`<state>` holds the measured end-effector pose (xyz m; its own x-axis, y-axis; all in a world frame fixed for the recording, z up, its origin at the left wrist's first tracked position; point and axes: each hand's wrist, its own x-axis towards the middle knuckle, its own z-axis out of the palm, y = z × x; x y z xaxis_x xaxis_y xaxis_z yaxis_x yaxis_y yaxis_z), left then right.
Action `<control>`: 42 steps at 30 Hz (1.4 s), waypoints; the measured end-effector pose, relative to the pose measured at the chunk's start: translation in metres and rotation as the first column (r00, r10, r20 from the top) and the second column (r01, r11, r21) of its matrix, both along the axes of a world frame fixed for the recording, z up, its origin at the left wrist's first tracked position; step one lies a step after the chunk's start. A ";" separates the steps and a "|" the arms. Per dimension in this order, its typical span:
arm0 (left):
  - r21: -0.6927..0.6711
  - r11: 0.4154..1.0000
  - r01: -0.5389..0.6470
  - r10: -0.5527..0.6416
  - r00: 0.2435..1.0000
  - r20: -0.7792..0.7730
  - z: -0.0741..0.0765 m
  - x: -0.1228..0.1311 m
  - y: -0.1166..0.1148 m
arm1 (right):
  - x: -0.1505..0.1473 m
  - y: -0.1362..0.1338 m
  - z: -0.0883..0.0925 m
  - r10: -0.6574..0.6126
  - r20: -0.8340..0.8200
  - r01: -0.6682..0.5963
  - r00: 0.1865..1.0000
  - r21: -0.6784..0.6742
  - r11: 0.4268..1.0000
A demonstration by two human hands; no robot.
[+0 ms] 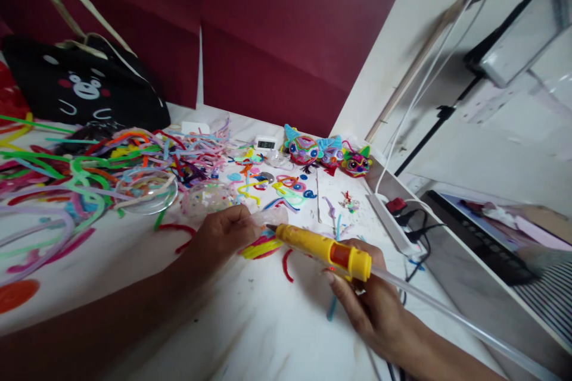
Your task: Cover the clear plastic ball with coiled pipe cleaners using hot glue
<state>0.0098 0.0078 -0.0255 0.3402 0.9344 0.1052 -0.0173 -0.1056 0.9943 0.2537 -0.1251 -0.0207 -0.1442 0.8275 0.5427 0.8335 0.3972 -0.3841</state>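
Note:
My right hand point(375, 297) is wrapped round a yellow hot glue gun point(308, 243), with a long translucent glue stick point(447, 303) running out of its back. The gun's dark nozzle points left and ends close beside the fingertips of my left hand point(230, 231). Those fingers are pinched on a clear plastic piece point(274, 216), whose full shape I cannot make out. Yellow and pink pipe cleaners point(263, 248) show just below it; whether they are attached, I cannot tell. A short red pipe cleaner point(287, 266) lies on the table between my hands.
Loose pipe cleaners point(134, 155) heap up at left around a clear plastic dome point(147, 190). Three decorated animal heads point(304, 150) stand at the back near a small digital clock point(266, 143). A power strip point(395, 223) with cables lies right; a black bag point(84, 89) stands back left.

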 end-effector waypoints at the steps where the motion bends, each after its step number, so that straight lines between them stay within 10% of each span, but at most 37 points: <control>1: -0.001 1.000 0.001 -0.001 1.000 0.001 0.000 0.000 0.000 | 0.000 0.000 0.000 0.003 -0.002 -0.003 1.000 0.000 1.000; 42: -0.006 0.999 -0.051 0.051 0.998 0.037 0.009 0.001 -0.004 | 0.007 0.007 0.004 0.050 0.031 -0.053 0.998 0.088 0.995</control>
<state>0.0113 0.0038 -0.0167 0.2883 0.9509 0.1123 -0.0487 -0.1025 0.9935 0.2603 -0.1185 -0.0169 -0.2019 0.7672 0.6088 0.8209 0.4716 -0.3220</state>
